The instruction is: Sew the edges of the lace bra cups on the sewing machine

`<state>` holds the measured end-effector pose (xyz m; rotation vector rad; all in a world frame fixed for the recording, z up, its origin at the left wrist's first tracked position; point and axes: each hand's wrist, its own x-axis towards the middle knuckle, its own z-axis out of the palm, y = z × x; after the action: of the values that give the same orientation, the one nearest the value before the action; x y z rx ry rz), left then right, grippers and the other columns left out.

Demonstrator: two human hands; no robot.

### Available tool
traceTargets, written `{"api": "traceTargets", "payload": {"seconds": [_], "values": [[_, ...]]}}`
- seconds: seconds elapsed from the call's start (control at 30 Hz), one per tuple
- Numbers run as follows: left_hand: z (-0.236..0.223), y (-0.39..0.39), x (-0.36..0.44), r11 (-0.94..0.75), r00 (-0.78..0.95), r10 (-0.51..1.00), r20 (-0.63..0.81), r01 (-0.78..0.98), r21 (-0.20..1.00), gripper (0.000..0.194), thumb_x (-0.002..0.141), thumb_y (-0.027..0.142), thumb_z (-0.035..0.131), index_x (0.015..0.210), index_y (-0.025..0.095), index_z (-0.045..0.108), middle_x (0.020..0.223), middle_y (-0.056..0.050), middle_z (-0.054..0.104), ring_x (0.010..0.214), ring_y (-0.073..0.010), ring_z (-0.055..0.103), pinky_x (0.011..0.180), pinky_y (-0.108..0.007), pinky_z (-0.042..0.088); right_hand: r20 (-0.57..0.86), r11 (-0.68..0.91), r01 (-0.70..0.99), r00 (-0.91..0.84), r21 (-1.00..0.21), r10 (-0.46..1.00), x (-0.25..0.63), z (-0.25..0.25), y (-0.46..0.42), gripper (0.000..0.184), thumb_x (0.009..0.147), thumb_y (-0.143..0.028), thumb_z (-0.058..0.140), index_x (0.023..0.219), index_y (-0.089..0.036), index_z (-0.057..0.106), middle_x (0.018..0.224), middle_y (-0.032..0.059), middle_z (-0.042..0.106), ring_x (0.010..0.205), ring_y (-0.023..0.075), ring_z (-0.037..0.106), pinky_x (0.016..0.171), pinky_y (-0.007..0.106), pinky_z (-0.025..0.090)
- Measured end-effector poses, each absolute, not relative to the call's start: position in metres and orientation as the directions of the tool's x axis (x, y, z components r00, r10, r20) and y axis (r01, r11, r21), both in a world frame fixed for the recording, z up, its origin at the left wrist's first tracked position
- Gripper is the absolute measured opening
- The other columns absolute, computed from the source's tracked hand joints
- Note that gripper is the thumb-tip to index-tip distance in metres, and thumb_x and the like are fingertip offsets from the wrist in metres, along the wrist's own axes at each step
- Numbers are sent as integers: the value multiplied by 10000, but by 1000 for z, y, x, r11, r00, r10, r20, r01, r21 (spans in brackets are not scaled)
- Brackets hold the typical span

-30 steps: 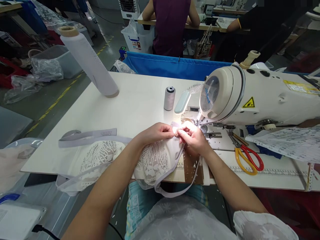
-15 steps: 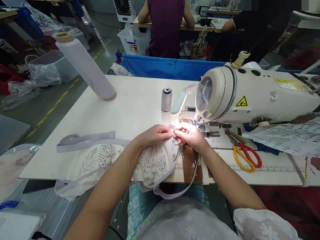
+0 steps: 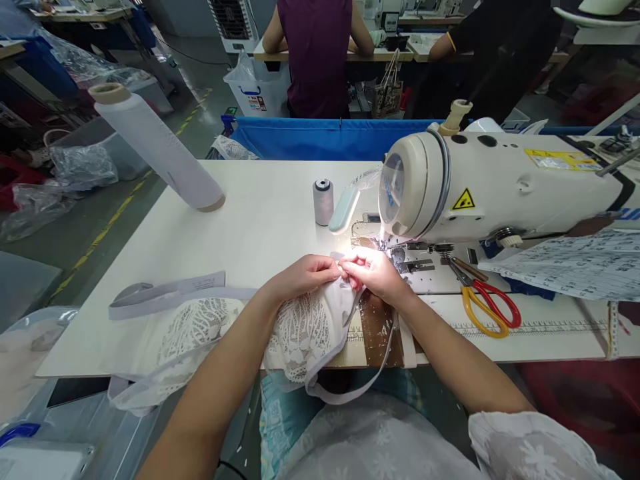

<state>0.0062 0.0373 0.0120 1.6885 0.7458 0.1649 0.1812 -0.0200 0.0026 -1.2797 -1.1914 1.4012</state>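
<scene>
A pale lace bra (image 3: pixel 305 330) lies across the front of the table, one cup under my hands and the other part spread to the left, with a strap looping over the table edge. My left hand (image 3: pixel 313 272) pinches the bra's upper edge. Right beside it, my right hand (image 3: pixel 373 272) has its fingertips closed on the same edge, the two hands almost touching. Both are just in front of the lit needle area of a white sewing machine (image 3: pixel 425 187). Whatever small detail sits between the fingertips is hidden.
Scissors (image 3: pixel 487 307) with red and yellow handles lie right of my hands. A small thread spool (image 3: pixel 323 202) stands behind them. A large white cone (image 3: pixel 160 150) leans at the back left. Printed paper (image 3: pixel 575 267) lies under the machine arm. Two people (image 3: pixel 320 60) work beyond the blue cloth (image 3: pixel 310 139).
The view has shifted slightly, so the table and machine appear a little further left. My hands keep their pinch on the bra's edge.
</scene>
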Motion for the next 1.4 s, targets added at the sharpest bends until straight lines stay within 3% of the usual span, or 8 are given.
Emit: {"api": "traceTargets", "payload": {"seconds": [0.43,0.93,1.4], "values": [[12,43,3,49,840,461,-285,297,954,217,802,329,577,702,143,526,660,33,415,595,-82,335,558,-237,259,-76,-75,21,-87,-997,993,180,-2,-22,180,749,-296,642,846,-146,628,590,-25,593,482,100,537,488,242,472],[9,42,5,23,809,512,-288,322,946,230,813,326,575,680,147,517,638,35,400,570,-77,318,531,-240,237,-183,-183,11,-117,-983,976,181,2,-17,123,725,-268,643,761,-152,619,551,-35,586,444,88,518,448,225,460],[15,44,1,-74,870,412,-271,329,942,315,827,414,560,669,142,544,633,33,380,592,-90,337,563,-242,272,-239,-248,-25,-198,-968,951,182,4,-17,132,685,-270,671,704,-155,609,529,-40,568,442,80,499,423,208,444]]}}
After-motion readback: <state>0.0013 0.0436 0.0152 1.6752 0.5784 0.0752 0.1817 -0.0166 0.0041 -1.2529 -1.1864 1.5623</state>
